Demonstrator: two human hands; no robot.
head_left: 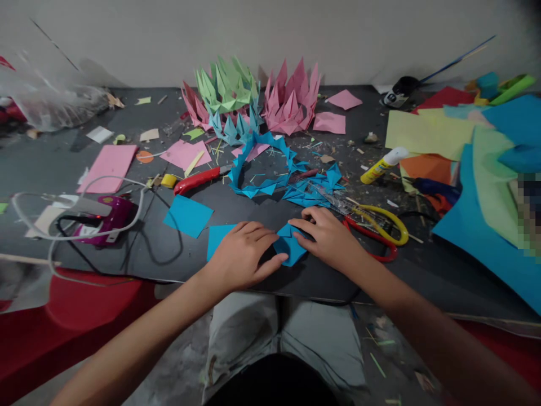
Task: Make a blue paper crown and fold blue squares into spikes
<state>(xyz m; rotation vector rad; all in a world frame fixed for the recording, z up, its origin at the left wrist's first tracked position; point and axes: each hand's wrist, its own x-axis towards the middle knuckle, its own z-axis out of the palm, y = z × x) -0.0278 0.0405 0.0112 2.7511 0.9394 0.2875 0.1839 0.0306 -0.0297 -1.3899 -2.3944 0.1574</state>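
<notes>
A small folded piece of blue paper (291,252) lies on the dark table near its front edge, between my two hands. My left hand (249,254) rests on its left side, fingers apart, and partly covers a flat blue sheet (216,238). The fingertips of my right hand (323,234) touch the folded piece's upper right edge, with the fingers bent and apart. Another blue square (189,216) lies to the left. Beyond my hands stands a ring of folded blue paper (262,189), with a heap of blue folded pieces (313,190) beside it.
Pink (291,107) and green (228,84) paper crowns stand at the back. Red-handled (198,180) and yellow-red tools (395,225), a glue stick (382,166) and large blue sheets (477,225) lie around. A purple device (107,220) with cables sits left.
</notes>
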